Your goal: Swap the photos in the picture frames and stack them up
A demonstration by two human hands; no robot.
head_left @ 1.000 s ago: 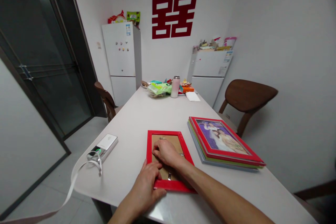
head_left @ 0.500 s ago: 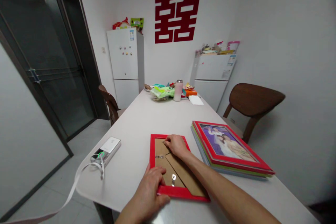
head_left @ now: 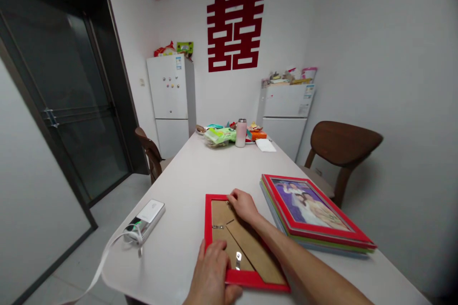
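A red picture frame (head_left: 257,280) lies face down on the table, its brown backing board (head_left: 223,243) upward. Small metal clips show on the board, one at the left edge and one near the bottom. My left hand (head_left: 211,271) grips the lower left part of the frame, fingers over the backing and thumb at the near edge. At the far edge, my right hand (head_left: 243,206) has its fingers bent over the red border, its thumb beside another small metal clip (head_left: 228,205). My right forearm covers the frame's right side.
To the right lies a stack of frames (head_left: 322,236), a red one with a photo on top. A power bank (head_left: 148,217) with a white cable (head_left: 103,257) sits at the left. Farther back are a pink bottle (head_left: 241,133) and green packages (head_left: 220,137). Chairs (head_left: 345,145) flank the table.
My right hand has shifted slightly to the far edge of the frame, uncovering the clip there. My left hand stays at the lower left. The view has tilted up a little.
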